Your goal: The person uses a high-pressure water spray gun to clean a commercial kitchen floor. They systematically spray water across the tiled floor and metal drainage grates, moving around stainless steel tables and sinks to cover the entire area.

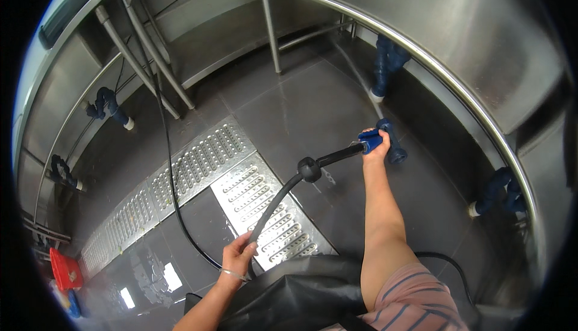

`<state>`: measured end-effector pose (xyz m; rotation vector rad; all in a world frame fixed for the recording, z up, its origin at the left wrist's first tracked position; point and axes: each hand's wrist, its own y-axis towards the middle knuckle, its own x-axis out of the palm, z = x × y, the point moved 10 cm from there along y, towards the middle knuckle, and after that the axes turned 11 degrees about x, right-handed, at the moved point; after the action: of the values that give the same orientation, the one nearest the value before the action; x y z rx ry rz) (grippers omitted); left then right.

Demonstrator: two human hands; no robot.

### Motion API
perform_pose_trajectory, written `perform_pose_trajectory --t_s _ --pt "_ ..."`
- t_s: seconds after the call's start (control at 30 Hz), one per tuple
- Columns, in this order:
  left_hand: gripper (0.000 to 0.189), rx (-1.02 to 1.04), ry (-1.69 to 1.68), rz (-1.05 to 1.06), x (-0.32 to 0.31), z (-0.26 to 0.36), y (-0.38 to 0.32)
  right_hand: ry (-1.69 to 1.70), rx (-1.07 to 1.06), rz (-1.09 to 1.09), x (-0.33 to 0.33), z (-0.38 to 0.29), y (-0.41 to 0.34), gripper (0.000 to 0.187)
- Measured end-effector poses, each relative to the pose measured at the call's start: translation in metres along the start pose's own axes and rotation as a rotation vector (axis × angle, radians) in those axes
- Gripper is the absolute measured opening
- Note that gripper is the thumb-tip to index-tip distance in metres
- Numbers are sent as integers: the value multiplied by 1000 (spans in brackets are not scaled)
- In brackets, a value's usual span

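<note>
My right hand (377, 146), arm stretched forward, grips the blue handle of a spray gun (371, 140). A thin jet of water (354, 66) runs from its dark nozzle head across the dark tiled floor (307, 91). Behind the handle, a black hose (275, 200) with a round black ball (309, 169) on it curves back towards me. Fingers of my left hand (240, 252) are closed around this hose, low in the picture, over the edge of a metal drain grate (275, 218). A black apron covers my front.
Perforated drain covers (198, 164) cross the floor, with a second stretch of black hose (174, 195) over them. Steel table legs (271, 28), a curved-looking rail (429, 51) and blue drain pipes (384, 69) stand around. A red container (65, 268) is at lower left, near wet tiles.
</note>
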<state>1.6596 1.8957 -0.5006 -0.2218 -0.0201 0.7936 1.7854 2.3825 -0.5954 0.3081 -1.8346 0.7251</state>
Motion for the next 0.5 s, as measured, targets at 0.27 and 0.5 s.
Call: perform_pose_trajectory --t_s 0.27,0.5 --pt "34 60 8 -12 31 6 11 120 -41 -123 -8 -20 29 17" --pt "32 123 27 -92 50 20 5 77 -16 -63 -30 -32 27 27"
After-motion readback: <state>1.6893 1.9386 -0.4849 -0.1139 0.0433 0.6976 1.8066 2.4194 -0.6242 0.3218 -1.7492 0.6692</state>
